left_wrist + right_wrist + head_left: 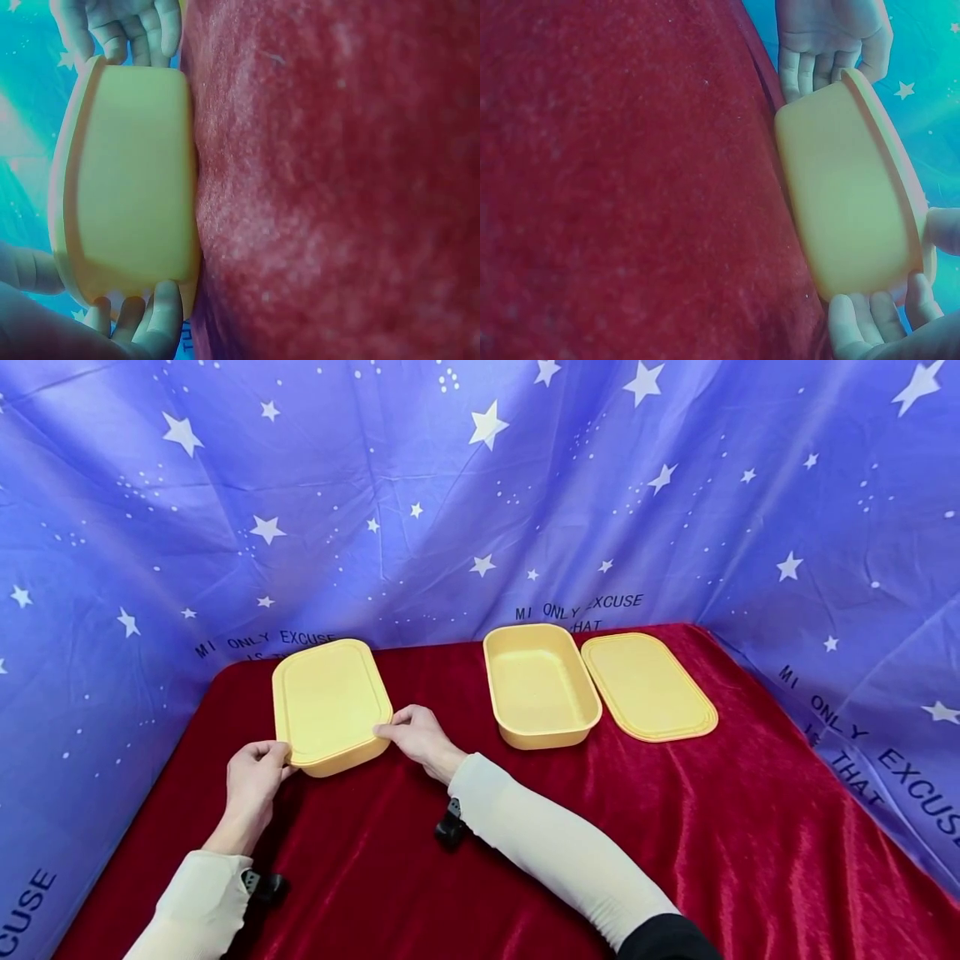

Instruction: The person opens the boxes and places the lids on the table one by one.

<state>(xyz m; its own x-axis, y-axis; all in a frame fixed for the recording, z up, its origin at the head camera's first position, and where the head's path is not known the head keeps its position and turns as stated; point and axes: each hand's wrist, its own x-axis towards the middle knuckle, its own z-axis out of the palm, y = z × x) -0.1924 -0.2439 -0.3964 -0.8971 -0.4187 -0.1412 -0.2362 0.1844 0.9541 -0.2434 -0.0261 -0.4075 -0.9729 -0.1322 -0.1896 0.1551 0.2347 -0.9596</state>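
Observation:
A yellow plastic food container (330, 702) with its lid on sits at the left of the red-covered table. My left hand (253, 781) grips its near left corner, the thumb on the lid's rim. At the near right corner my right hand (422, 739) holds it in the same manner. The left wrist view shows the container's near wall (135, 172) low against the red cloth, with left fingers (163, 311) bent against its side. From the right wrist, the thumb (943, 229) rests at the lid's edge and fingers touch the wall below it.
To the right stands a second yellow container (540, 685), uncovered, with nothing inside. A loose yellow lid (648, 685) lies flat right beside it. Behind the table hangs a blue curtain (450, 468) with white stars. The red velvet cloth (420, 877) has folds at the right.

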